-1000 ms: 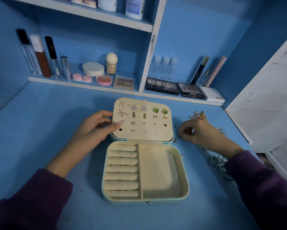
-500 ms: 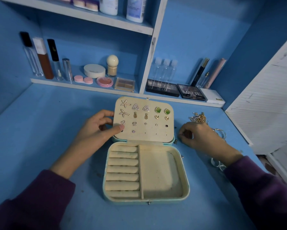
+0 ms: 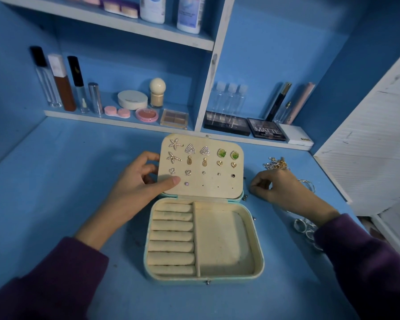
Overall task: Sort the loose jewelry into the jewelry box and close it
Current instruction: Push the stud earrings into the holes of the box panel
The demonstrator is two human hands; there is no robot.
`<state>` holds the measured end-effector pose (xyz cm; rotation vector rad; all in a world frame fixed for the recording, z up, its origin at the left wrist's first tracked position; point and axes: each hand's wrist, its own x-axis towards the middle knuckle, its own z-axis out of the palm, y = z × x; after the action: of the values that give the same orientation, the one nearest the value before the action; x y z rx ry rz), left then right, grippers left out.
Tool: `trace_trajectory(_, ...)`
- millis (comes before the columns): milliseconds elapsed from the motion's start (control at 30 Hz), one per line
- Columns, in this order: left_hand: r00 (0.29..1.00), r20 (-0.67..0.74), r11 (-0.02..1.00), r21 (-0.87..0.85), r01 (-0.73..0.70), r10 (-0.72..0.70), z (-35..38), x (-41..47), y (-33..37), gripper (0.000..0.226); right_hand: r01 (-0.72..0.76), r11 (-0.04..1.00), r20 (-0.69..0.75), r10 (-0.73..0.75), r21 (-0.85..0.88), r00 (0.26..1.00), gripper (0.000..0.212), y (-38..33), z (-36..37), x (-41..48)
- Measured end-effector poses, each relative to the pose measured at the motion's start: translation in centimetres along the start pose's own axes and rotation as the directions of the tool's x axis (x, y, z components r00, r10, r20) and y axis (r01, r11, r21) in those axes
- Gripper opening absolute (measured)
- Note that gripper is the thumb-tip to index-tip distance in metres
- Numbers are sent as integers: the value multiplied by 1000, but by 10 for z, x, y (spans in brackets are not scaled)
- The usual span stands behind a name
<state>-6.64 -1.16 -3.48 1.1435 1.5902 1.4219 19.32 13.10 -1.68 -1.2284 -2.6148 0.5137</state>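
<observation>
The jewelry box (image 3: 260, 257) sits open around the middle of the blue surface (image 3: 55, 181), with its lid (image 3: 217, 192) standing up toward the back edge. The lid's inner panel is packed with stud earrings (image 3: 204, 150): starfish, triangles, green squares, pineapples, hearts. The base has ring rolls on the left and one open compartment on the right.

The left hand (image 3: 139, 181) grips the lid's left edge, thumb flat on the panel right beside a tiny purple stud (image 3: 186, 183), fingers wrapped behind. The right hand (image 3: 277, 188) is down on the surface just right of the hinge, fingertips bunched together. Honestly can't tell if it's pinching anything.

A tangle of gold and silver chains (image 3: 276, 163) lies behind that hand toward the back right corner. Silver rings (image 3: 306, 227) lie by the right edge, partly under the purple sleeve (image 3: 356, 262).
</observation>
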Motion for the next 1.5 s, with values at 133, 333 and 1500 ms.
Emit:
trace_trajectory(133,1000,12,1000,-5,1,-1,-1,1,-2,33,-36,998,0,36,45,999,13,2,-3,2)
trace_trajectory(333,1000,19,1000,-5,4,-4,-2,2,-3,36,-67,994,-13,68,83,998,18,4,-5,6)
trace_trajectory(1500,999,45,999,-31,16,-15,-2,0,-2,50,-106,994,-64,108,41,992,10,7,-9,19)
